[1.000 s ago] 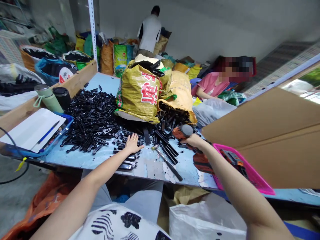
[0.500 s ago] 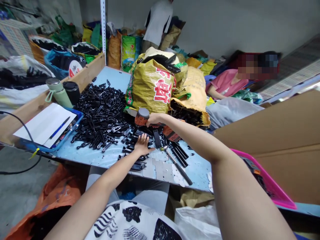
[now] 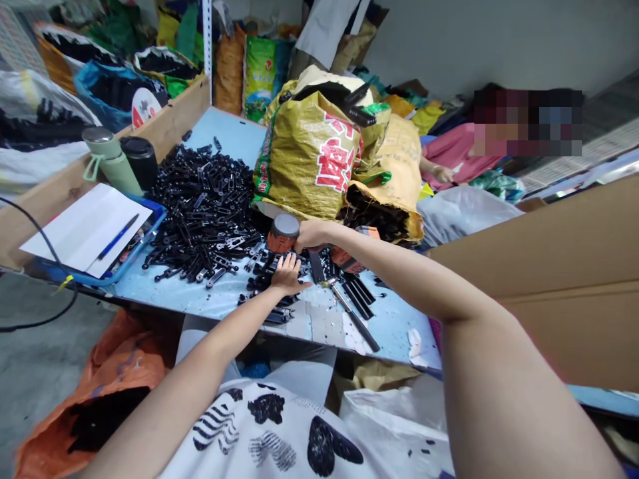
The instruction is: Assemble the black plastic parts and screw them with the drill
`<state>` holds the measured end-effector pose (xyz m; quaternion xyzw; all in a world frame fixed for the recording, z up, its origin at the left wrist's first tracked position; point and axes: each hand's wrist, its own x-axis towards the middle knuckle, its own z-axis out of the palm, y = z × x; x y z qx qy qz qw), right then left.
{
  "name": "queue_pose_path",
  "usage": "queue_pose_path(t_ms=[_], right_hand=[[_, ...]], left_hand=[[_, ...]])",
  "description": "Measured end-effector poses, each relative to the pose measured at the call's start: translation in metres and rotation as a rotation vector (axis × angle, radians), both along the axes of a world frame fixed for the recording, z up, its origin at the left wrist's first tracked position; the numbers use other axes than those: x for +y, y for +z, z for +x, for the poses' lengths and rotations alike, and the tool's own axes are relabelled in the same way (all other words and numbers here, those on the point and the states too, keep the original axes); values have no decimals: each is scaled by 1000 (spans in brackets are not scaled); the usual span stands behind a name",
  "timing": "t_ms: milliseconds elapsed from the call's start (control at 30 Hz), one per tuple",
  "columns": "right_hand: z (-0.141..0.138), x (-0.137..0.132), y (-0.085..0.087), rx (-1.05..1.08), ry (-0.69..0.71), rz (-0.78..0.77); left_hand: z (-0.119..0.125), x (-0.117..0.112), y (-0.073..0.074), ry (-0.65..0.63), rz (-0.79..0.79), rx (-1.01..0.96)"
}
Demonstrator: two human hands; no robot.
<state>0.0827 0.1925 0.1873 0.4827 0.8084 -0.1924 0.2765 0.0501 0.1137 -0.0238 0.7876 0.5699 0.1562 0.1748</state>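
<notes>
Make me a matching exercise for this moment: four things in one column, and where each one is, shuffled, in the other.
Things
1. Orange power tool
2. Left hand
3. Hammer
4. Blue pen

Places
A. On the white paper
B. Lying on the table, black grip toward the near edge
C. Held in the right hand
D. Spread over black parts

Right pairs: 1-C, 2-D, 3-B, 4-A
</notes>
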Motion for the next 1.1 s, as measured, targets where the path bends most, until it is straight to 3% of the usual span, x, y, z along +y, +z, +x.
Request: queue_pose_path(t_ms=[133,200,300,400,500,667,833,1100], right_hand=[[-9,-15,1,-9,45,-11],[-11,-22,3,-13,39,19],[-11,-35,10,-13,22,42],[-12,-47,14,-2,45,33],[-17,-54,11,-9,64,-16],[-23,-61,4,-32,71,-2],[-21,-83,10,-50,132,104],[-27,-108,-1,72,101,-50]], left_hand=[[2,0,5,-7,-45,8],[3,-11,8,50,-81,27],[0,-45,9,120,-86,29],[-7,-85,5,97,-64,14],[-16,-107,1,55,-52,17],[-21,-107,-1,10,-36,25],[-23,-107,4,26,30,18],[-22,-111,3,46,50,18]])
